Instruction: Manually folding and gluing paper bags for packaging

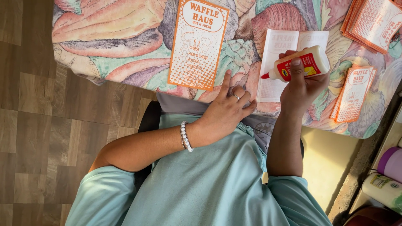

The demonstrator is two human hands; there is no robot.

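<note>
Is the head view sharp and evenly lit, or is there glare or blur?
Head view: sharp across the glue bottle in the right hand and the left hand; warm sunlight brightens the right side, the card stack slightly washed out; soft shadows, no motion blur.

Orange card stack [374,21] cropped top-right

Glue bottle [302,63] above paper sheet [279,62]

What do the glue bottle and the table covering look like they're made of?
Glue bottle in the right hand: looks like smooth, slightly glossy white plastic with a red nozzle. Table covering: probably printed fabric, matte, draping softly over the edge; coated cloth is possible.
</note>
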